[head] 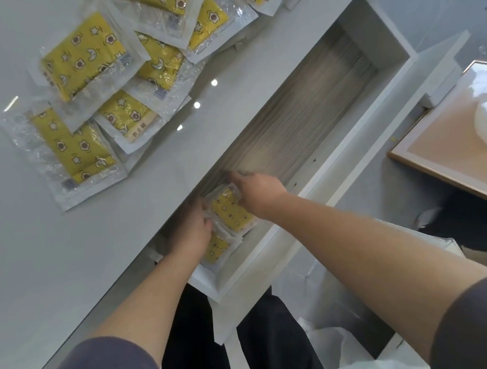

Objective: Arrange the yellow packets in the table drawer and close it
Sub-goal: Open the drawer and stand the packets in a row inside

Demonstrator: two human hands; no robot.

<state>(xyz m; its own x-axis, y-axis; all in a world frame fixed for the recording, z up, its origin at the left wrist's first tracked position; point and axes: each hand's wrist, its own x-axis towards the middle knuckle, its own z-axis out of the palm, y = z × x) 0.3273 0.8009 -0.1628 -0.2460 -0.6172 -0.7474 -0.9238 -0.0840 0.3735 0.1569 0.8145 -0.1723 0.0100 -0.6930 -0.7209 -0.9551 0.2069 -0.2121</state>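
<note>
2 short grey sleeves (105,367), black trousers (191,348)

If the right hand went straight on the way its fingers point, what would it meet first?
Likely nothing soon: ahead of the right hand lies bare grey ribbed drawer floor, running under the white tabletop's front edge. Depth is unclear, so it might brush that edge.

Office-like room, glossy white desk (68,271), pull-out drawer (347,150), grey floor (440,2)
</note>
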